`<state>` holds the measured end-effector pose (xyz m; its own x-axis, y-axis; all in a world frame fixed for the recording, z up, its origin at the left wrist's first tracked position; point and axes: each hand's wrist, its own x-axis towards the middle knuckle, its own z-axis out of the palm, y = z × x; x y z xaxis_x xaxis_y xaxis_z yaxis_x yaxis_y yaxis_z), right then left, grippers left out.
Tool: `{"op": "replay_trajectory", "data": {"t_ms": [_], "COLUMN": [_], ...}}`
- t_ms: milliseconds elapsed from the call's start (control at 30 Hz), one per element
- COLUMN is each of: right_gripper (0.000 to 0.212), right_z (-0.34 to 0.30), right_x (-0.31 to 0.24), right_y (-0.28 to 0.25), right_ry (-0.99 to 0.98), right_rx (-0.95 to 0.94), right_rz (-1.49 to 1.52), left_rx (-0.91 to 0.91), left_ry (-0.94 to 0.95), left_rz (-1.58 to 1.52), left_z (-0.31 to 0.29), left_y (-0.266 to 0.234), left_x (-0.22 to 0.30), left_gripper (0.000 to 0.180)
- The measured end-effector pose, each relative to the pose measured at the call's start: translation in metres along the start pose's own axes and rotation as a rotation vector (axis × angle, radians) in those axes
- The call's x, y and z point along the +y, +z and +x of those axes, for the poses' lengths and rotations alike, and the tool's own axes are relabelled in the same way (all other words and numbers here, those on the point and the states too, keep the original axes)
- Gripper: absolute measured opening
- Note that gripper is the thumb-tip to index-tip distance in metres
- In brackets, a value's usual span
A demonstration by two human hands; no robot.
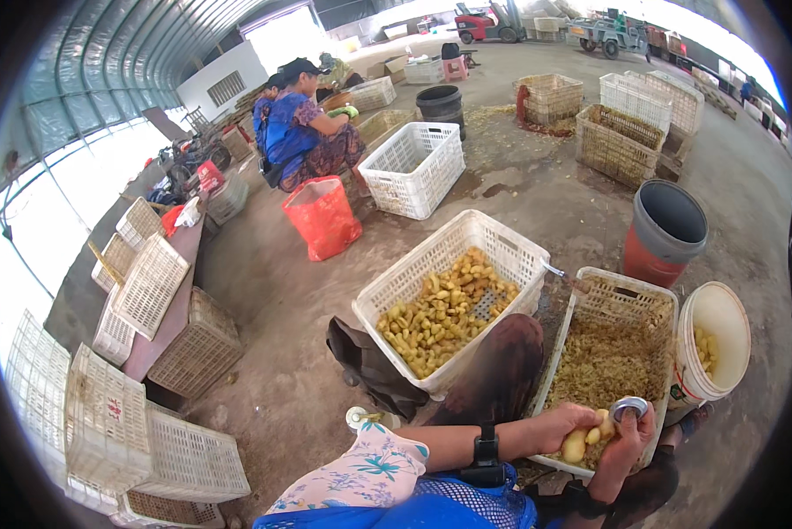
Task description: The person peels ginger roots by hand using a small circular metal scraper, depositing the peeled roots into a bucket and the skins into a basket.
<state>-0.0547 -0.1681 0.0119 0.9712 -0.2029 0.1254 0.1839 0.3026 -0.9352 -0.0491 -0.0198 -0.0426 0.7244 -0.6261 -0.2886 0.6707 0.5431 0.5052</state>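
Note:
My left hand (561, 427) is closed on a piece of ginger root (576, 447), pale yellow and knobbly. Closed beside it, my right hand (623, 443) grips a round, silvery metal scraper (628, 405) close to the ginger. Both hands are over the near end of a white plastic crate (550, 388) with a layer of yellow-brown peelings (609, 357) in it. Left of my knee, another white crate (394, 280) holds a heap of ginger (444, 317). A white bucket (738, 328) with some pale pieces inside stands right of the peelings crate.
A red-and-grey bucket (644, 251) stands beyond the peelings crate. Ahead are a red bag (321, 220), a white crate (413, 174) and a dark bucket (441, 106). Seated people in blue (294, 137) are at far left. Stacked crates (109, 414) line the left side.

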Motion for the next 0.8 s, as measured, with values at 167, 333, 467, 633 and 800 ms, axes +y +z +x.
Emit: {"op": "replay_trajectory", "data": {"t_ms": [167, 333, 467, 633, 800], "right_gripper": [0.014, 0.010, 0.012, 0.026, 0.022], "right_z": [0.010, 0.011, 0.006, 0.002, 0.000], "right_x": [-0.001, -0.004, -0.005, -0.040, -0.046], "right_y": [0.010, 0.012, 0.000, 0.000, 0.025], "right_ry": [0.035, 0.062, 0.058, -0.121, 0.008], "right_rx": [0.051, 0.023, -0.026, -0.121, -0.212], "right_rz": [-0.015, 0.006, 0.037, -0.105, -0.054], "left_rx": [-0.032, -0.077, -0.108, -0.069, 0.007], "left_ry": [-0.024, 0.028, 0.074, -0.004, 0.109], "left_rz": [-0.101, -0.154, -0.016, 0.023, 0.258], "left_z": [-0.003, -0.009, -0.016, -0.043, -0.065], "left_y": [0.008, 0.011, -0.001, 0.019, 0.041], "left_x": [0.006, 0.009, 0.025, 0.058, 0.095], "left_gripper": [0.025, 0.027, 0.031, 0.025, 0.030]}}
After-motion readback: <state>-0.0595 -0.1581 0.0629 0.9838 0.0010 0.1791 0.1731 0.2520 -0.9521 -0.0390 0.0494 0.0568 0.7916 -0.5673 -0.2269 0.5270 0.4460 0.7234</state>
